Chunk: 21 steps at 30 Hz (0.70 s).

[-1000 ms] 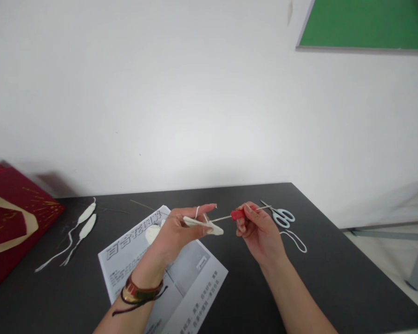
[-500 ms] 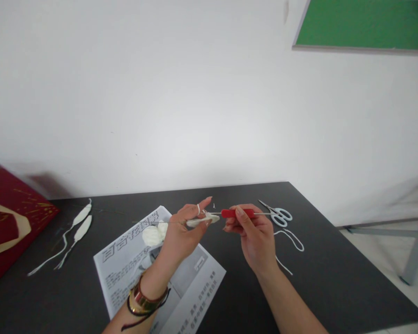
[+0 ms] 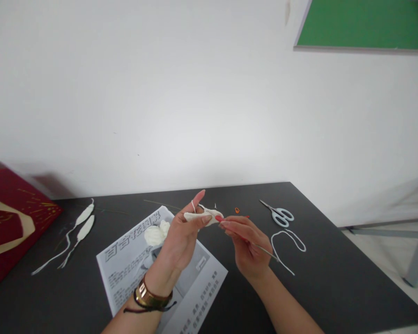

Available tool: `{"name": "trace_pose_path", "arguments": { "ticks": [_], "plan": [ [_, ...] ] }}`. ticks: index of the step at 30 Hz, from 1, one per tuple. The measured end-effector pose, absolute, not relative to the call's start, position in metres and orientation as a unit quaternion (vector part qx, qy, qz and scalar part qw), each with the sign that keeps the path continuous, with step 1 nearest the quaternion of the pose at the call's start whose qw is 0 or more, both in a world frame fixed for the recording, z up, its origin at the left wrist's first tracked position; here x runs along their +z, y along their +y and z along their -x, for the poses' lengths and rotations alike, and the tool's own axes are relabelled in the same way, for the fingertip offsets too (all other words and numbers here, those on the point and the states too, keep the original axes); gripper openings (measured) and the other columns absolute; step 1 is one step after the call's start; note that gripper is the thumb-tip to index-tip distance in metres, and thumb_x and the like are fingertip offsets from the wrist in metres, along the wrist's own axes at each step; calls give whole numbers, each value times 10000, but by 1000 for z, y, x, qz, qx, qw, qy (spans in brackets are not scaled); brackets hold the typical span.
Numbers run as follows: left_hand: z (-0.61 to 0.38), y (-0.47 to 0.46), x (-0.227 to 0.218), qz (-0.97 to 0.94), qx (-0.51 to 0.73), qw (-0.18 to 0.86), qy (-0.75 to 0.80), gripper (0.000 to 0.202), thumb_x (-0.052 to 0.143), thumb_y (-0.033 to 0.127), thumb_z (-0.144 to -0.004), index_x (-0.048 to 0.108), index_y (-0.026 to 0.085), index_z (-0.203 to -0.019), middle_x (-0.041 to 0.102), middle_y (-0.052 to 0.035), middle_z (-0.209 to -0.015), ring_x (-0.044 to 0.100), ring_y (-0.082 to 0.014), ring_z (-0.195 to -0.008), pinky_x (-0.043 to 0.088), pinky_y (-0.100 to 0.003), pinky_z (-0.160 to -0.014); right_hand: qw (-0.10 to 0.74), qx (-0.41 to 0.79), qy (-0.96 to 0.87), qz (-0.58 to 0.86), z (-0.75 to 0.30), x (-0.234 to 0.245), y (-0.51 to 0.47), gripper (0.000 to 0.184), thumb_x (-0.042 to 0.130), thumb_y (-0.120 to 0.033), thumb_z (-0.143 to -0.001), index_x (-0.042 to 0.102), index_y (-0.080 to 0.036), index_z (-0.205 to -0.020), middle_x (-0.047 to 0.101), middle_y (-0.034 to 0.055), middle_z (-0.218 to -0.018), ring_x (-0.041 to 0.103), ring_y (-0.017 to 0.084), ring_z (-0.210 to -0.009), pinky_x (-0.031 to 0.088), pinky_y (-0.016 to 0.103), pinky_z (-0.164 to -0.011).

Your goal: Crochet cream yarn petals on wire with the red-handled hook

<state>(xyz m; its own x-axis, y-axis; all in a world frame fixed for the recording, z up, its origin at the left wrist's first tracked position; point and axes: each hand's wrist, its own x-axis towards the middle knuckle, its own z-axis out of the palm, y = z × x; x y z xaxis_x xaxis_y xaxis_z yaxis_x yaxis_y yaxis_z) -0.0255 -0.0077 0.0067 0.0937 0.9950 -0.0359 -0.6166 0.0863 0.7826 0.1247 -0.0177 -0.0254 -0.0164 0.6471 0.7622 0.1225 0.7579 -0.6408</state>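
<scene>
Above the middle of a dark surface (image 3: 320, 283), the left hand (image 3: 181, 236) pinches a small white crocheted piece (image 3: 212, 213) between thumb and fingers, its index finger raised with a strand of white yarn (image 3: 193, 205) looped around it. The right hand (image 3: 250, 243) is closed on a red-handled crochet hook (image 3: 218, 218), whose red end meets the right end of the piece while a thin metal shaft (image 3: 264, 251) slants out to the right and near; the tip is too small to make out. Beneath the left hand lies a printed sheet (image 3: 116, 278), with a white yarn bundle (image 3: 155, 235) on its far part. Far beyond the right hand sits a small orange clip (image 3: 237, 210); to its right are scissors (image 3: 282, 217) with pale handles, blades pointing far and left, and just nearer, a curved length of white cord (image 3: 301, 243). On the left, two white leaf-shaped pieces (image 3: 86, 227) with trailing tails lie side by side, near a dark red bag (image 3: 7, 218) with a cream ribbon handle (image 3: 27, 225).
</scene>
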Motion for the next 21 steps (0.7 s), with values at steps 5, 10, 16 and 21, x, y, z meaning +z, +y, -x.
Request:
{"name": "trace_pose_path", "arguments": {
  "ticks": [5,10,16,21],
  "plan": [
    [26,-8,6,-334,611,647,310,545,702,98,-701,578,255,-1208,504,68,-718,554,-62,-708,396,-207,-785,644,184,-690,273,-123,-23,-19,438,550,-7,-781,652,-311,-1080,693,54,-974,666,178,-801,571,283,-614],
    [23,-7,1,-413,626,564,345,504,701,159,-713,592,275,-1191,508,62,-700,554,-84,-748,410,-230,-805,651,139,-698,264,-121,-21,-21,433,577,9,-752,645,-260,-1083,707,70,-929,670,181,-794,568,298,-654],
    [24,-5,-6,-478,611,474,416,440,686,221,-739,615,290,-1168,587,22,-850,542,-100,-808,418,-212,-754,709,404,-479,322,-116,-21,-13,107,576,-175,-839,665,-198,-894,702,23,-757,661,124,-594,569,249,-573],
    [22,-5,-8,-465,629,491,382,485,682,196,-741,586,295,-1206,560,36,-764,537,-93,-783,417,-210,-752,654,629,-322,270,-119,-17,0,102,631,-247,-808,650,-148,-824,675,6,-623,607,89,-511,566,215,-522]
  ]
}}
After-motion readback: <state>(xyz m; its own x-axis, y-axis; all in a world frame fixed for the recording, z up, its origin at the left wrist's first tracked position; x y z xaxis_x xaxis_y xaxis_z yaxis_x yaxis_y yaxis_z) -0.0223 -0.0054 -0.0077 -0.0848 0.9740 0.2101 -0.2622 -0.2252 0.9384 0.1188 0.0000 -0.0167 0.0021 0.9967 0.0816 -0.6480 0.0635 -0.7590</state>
